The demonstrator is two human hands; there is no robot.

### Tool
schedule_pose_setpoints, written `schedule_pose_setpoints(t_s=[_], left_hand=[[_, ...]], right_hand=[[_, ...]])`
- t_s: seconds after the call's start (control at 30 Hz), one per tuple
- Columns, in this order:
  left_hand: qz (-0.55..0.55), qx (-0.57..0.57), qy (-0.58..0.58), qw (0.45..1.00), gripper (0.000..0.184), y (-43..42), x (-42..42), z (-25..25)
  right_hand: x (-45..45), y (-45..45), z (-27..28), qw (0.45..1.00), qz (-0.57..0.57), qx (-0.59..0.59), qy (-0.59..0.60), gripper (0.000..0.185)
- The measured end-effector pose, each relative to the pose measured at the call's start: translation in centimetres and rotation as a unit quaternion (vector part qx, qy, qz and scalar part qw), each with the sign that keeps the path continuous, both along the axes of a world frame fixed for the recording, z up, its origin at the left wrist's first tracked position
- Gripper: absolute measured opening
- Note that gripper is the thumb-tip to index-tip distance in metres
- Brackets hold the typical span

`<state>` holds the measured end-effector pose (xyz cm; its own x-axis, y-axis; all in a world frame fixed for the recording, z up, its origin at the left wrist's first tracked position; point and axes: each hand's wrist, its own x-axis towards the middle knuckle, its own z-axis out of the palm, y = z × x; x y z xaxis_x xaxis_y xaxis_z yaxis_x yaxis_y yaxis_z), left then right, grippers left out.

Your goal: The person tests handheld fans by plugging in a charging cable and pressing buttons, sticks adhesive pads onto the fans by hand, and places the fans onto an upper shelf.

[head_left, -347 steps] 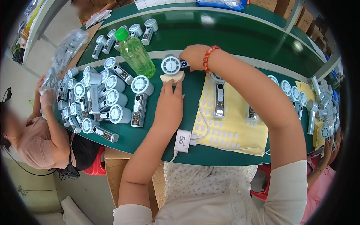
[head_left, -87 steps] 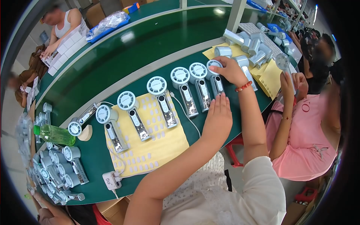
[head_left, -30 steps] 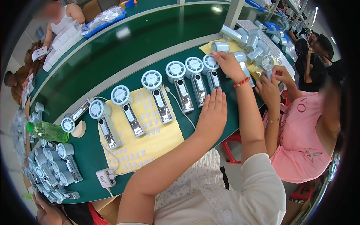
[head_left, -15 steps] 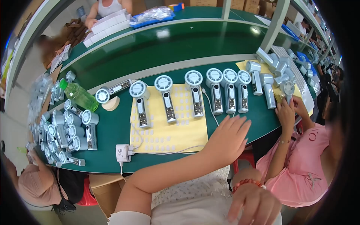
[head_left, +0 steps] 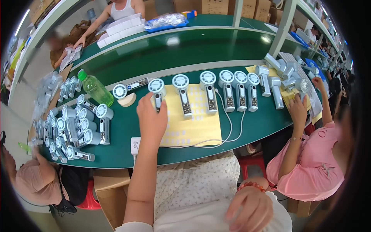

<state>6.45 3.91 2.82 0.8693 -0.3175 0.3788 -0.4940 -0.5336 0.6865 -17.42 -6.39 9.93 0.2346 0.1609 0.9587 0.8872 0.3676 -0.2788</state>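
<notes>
My left hand [head_left: 152, 118] is closed around the handle of the leftmost handheld fan [head_left: 156, 86] in the row, and covers much of it. That fan lies at the left side of a yellow sheet [head_left: 193, 133]. Two more fans, a middle one [head_left: 185, 102] and another [head_left: 210, 98], lie on the same sheet. Right of them are three fans side by side, the nearest a pale blue fan [head_left: 228, 91]. A white cable [head_left: 232, 131] loops beside them. My right hand [head_left: 251, 208], with a red bead bracelet, hangs low before my lap, loosely open, fingertips blurred.
Many fans [head_left: 71, 127] are heaped at the left, near a green bottle [head_left: 96, 89]. A white charger [head_left: 135, 146] sits at the table's front edge. Another fan [head_left: 131, 86] lies by a cream half-round piece [head_left: 126, 100]. At right, a pink-clad person [head_left: 309, 166] handles fans.
My left hand has swung left from beside the three grouped fans and taken hold of the leftmost fan. My right hand stays low. The view has shifted slightly.
</notes>
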Motion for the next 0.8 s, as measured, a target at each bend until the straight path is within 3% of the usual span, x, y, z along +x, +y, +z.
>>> schedule_pose_setpoints(t_s=[0.1, 0.13, 0.17, 0.2, 0.3, 0.4, 0.5, 0.53, 0.63, 0.67, 0.77, 0.8], left_hand=[[0.019, 0.079, 0.031, 0.996, 0.05, -0.9, 1.8, -1.6], [0.028, 0.124, 0.038, 0.991, 0.053, -1.2, 2.4, -3.0], [0.035, 0.168, 0.045, 0.984, 0.057, -1.5, 2.8, -3.4], [0.019, 0.153, 0.065, 0.986, 0.059, -1.5, 2.8, -3.2], [0.022, 0.108, 0.057, 0.992, 0.053, -1.2, 3.5, -4.0], [0.044, 0.134, -0.03, 0.99, 0.046, -1.5, 3.6, -5.3], [0.0, 0.052, 0.208, 0.977, 0.043, -0.8, 0.7, 0.7], [0.015, 0.049, 0.169, 0.984, 0.044, -0.6, 0.4, 0.6], [-0.002, -0.128, 0.025, 0.992, 0.044, 0.2, -0.7, -0.9], [-0.015, -0.204, 0.042, 0.978, 0.05, 0.4, -1.1, -1.1], [-0.117, -0.312, 0.205, 0.92, 0.053, 1.5, -2.6, -1.2], [-0.142, -0.304, 0.318, 0.887, 0.053, 2.2, -3.4, -0.3]], right_hand=[[0.2, -2.5, -2.3, 0.943, -0.309, -0.108, 0.061, 0.014], [0.5, -2.8, -0.8, 0.795, -0.529, -0.205, 0.216, 0.018], [2.3, -3.2, -2.2, 0.683, -0.646, -0.212, 0.266, 0.022], [3.4, -4.3, -4.2, 0.599, -0.708, -0.245, 0.284, 0.024], [5.1, -6.5, -8.5, 0.514, -0.753, -0.26, 0.317, 0.027], [5.9, -6.6, -10.3, 0.491, -0.742, -0.29, 0.353, 0.03], [6.4, -7.2, -11.8, 0.468, -0.747, -0.285, 0.376, 0.033], [6.3, -7.2, -11.6, 0.479, -0.734, -0.271, 0.398, 0.034], [6.3, -7.0, -10.6, 0.476, -0.765, -0.276, 0.335, 0.033], [6.2, -7.9, -11.4, 0.476, -0.762, -0.268, 0.348, 0.033], [6.2, -9.1, -11.5, 0.473, -0.74, -0.255, 0.405, 0.032], [6.4, -9.0, -11.3, 0.472, -0.73, -0.254, 0.423, 0.032]])
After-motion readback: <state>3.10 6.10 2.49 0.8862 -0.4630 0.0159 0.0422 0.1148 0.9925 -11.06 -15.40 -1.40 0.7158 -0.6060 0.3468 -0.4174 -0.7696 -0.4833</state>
